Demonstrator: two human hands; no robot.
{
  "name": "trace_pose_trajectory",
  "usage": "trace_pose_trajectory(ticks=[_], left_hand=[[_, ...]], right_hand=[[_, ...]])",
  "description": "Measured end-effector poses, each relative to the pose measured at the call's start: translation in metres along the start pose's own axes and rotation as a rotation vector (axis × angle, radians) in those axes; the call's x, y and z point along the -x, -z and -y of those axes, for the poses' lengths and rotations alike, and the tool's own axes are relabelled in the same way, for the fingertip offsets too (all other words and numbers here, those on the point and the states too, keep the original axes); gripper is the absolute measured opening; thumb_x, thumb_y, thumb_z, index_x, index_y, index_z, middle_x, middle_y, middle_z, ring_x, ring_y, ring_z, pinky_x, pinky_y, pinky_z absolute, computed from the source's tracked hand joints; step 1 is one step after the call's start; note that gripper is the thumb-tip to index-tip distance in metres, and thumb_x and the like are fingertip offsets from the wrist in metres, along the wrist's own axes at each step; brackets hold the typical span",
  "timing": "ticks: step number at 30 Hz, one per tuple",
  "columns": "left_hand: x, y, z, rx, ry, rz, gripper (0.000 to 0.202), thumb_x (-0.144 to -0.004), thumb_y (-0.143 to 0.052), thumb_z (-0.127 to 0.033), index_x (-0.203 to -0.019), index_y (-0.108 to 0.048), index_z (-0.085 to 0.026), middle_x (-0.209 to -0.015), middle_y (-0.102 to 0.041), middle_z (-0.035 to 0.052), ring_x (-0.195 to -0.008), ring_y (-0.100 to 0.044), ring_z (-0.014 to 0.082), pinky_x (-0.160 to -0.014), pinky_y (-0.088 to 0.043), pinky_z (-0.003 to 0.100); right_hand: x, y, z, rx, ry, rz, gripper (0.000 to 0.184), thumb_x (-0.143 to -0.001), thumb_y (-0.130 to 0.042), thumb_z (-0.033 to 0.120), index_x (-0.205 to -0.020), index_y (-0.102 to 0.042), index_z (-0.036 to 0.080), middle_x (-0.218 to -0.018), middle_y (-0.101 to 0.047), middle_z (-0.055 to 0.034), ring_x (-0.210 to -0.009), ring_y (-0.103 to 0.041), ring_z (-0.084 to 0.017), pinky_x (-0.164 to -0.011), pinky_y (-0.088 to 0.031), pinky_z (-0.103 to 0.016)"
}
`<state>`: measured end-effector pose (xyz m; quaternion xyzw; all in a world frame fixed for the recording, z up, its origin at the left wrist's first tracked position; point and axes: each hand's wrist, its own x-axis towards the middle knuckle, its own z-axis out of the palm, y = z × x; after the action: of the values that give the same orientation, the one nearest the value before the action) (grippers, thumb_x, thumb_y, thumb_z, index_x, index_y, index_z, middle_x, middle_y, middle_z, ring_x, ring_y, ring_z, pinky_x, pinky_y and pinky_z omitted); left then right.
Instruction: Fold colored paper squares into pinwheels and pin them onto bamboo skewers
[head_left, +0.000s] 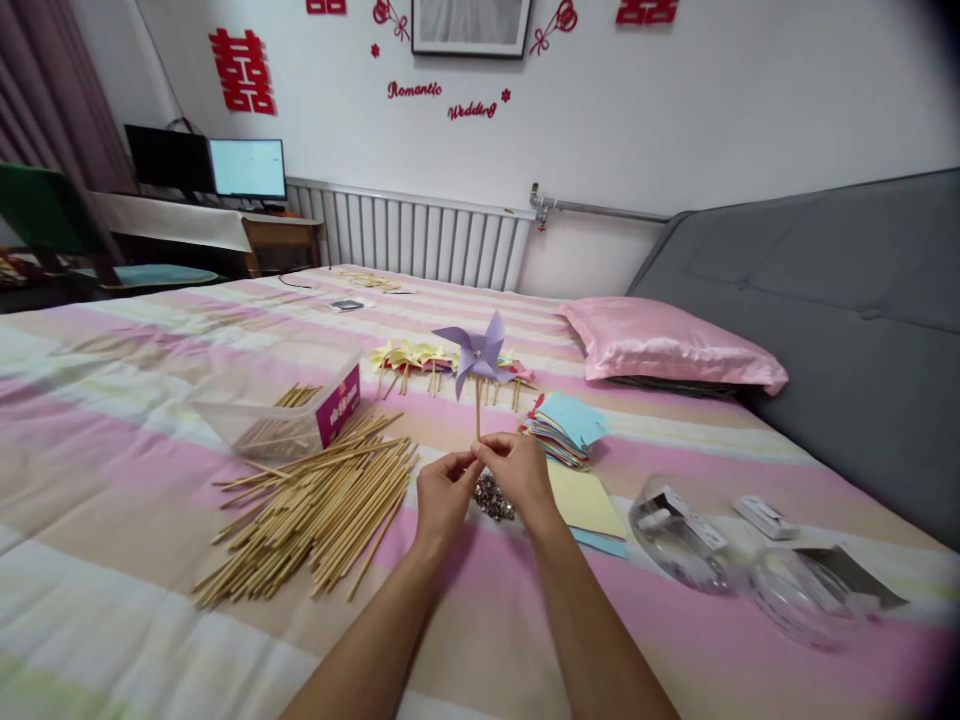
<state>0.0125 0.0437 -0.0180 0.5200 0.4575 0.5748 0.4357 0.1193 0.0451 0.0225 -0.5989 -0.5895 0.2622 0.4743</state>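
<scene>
A purple paper pinwheel [478, 352] stands upright on a thin wooden stick [478, 408] in front of me. My left hand [448, 495] and my right hand [516, 472] meet at the stick's lower end, fingertips pinched round it. Just below and behind the fingers lies a small heap of shiny metal pins or fasteners [494, 497], too small to name surely. Loose wooden sticks [322, 510] spread in a pile left of my left hand. Beyond my right hand are a stack of cut coloured paper [570, 428] and yellow paper sheets [589, 500].
Several finished pinwheels [412, 356] lie in a row behind the held one. A clear plastic box [255, 410] with sticks stands at left. Clear plastic containers [679, 540] with small boxes lie at right. A pink pillow [667, 340] rests by the grey headboard [825, 290].
</scene>
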Motion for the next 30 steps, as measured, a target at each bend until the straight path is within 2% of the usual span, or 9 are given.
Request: trace_pose_trajectory(ticks=[3,6,10,17,21,23,26,30], left_hand=[[0.000,0.001,0.004,-0.033,0.034,0.024,0.034,-0.066,-0.068,-0.037,-0.085,-0.074,-0.009,-0.067,-0.068,0.0073,-0.051,-0.048,0.0109,-0.051,-0.038,0.023],[0.001,0.000,0.004,-0.034,0.049,0.031,0.031,-0.066,-0.066,-0.035,-0.080,-0.074,-0.008,-0.059,-0.065,0.0055,-0.047,-0.047,0.0107,-0.049,-0.037,0.023],[0.002,0.002,0.002,-0.051,0.036,0.010,0.030,-0.070,-0.062,-0.036,-0.076,-0.074,-0.009,-0.051,-0.060,0.0023,-0.046,-0.047,0.0105,-0.048,-0.036,0.022],[-0.003,0.011,0.000,-0.133,0.006,-0.040,0.028,-0.075,-0.057,-0.035,-0.076,-0.074,-0.012,-0.062,-0.068,0.0060,-0.054,-0.053,0.0132,-0.054,-0.040,0.024],[-0.004,0.014,-0.001,-0.160,0.010,-0.062,0.030,-0.071,-0.064,-0.036,-0.086,-0.072,-0.012,-0.068,-0.069,0.0069,-0.056,-0.057,0.0140,-0.055,-0.042,0.024],[-0.002,0.015,-0.002,-0.169,0.016,-0.081,0.033,-0.070,-0.065,-0.037,-0.089,-0.070,-0.011,-0.068,-0.069,0.0063,-0.055,-0.057,0.0138,-0.055,-0.043,0.024],[0.001,0.015,-0.006,-0.182,-0.019,-0.120,0.025,-0.074,-0.062,-0.032,-0.089,-0.069,-0.013,-0.067,-0.068,0.0048,-0.055,-0.057,0.0124,-0.057,-0.044,0.024],[0.004,0.018,-0.013,-0.179,-0.077,-0.200,0.019,-0.077,-0.058,-0.026,-0.087,-0.069,-0.014,-0.066,-0.066,0.0031,-0.052,-0.054,0.0108,-0.056,-0.043,0.023]], right_hand=[[0.000,-0.002,-0.001,-0.039,0.010,-0.056,0.020,-0.072,-0.060,0.032,-0.071,-0.073,0.017,-0.068,-0.072,-0.0037,-0.067,-0.067,-0.020,-0.064,-0.048,-0.027],[-0.002,-0.005,-0.005,-0.076,0.016,-0.082,0.025,-0.074,-0.059,0.036,-0.072,-0.073,0.015,-0.066,-0.072,-0.0038,-0.064,-0.066,-0.019,-0.063,-0.048,-0.026],[-0.001,-0.013,-0.010,-0.095,-0.003,-0.086,0.026,-0.073,-0.060,0.035,-0.080,-0.073,0.014,-0.074,-0.074,-0.0058,-0.069,-0.068,-0.020,-0.065,-0.050,-0.027],[0.009,-0.029,-0.005,-0.031,-0.036,-0.111,0.022,-0.071,-0.062,0.035,-0.071,-0.074,0.016,-0.072,-0.074,-0.0074,-0.070,-0.068,-0.023,-0.068,-0.049,-0.031],[0.005,-0.029,-0.006,-0.054,-0.040,-0.148,0.025,-0.073,-0.059,0.038,-0.074,-0.071,0.015,-0.074,-0.074,-0.0079,-0.069,-0.068,-0.022,-0.066,-0.050,-0.028],[-0.003,-0.028,-0.007,-0.083,-0.067,-0.145,0.027,-0.075,-0.058,0.040,-0.076,-0.068,0.015,-0.074,-0.073,-0.0077,-0.062,-0.068,-0.019,-0.059,-0.050,-0.026],[-0.026,-0.028,-0.006,-0.117,-0.124,-0.124,0.022,-0.076,-0.059,0.035,-0.076,-0.066,0.014,-0.072,-0.073,-0.0070,-0.057,-0.067,-0.016,-0.051,-0.049,-0.022],[-0.073,-0.037,-0.007,-0.112,-0.227,-0.122,0.015,-0.078,-0.062,0.024,-0.071,-0.065,0.012,-0.067,-0.070,-0.0051,-0.060,-0.067,-0.013,-0.055,-0.051,-0.021]])
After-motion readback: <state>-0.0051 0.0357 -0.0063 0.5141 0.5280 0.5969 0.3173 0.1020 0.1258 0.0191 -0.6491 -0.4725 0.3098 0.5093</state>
